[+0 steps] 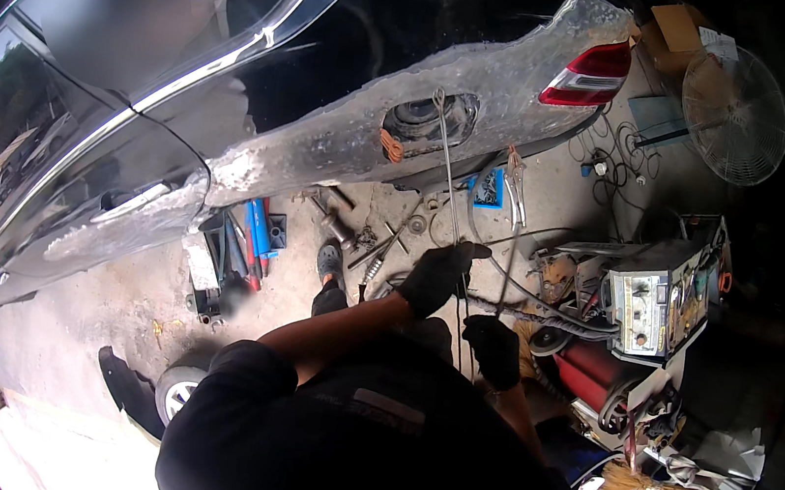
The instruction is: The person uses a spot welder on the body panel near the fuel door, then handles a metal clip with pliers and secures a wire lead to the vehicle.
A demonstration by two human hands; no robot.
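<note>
Long thin metal rods (448, 173) run down from a dark oval recess (415, 114) in the car's scuffed, partly bare rear panel (307, 145). My gloved left hand (433, 278) is closed around the rods around their middle. Lower and to its right, my gloved right hand (492, 352) is closed beside their lower part; what exactly it grips is hidden. An orange coiled cord (391, 146) hangs at the recess, and metal clamps (516, 192) hang to the right of it, below the red tail light (584, 72).
Hand tools (341, 223), red and blue tools (255, 232) and a blue tray (487, 186) lie on the concrete floor. At right stand a boxy machine (653, 299), a red cylinder (583, 379), a straw broom (639, 484), a fan (732, 116) and cables. A wheel (179, 395) sits lower left.
</note>
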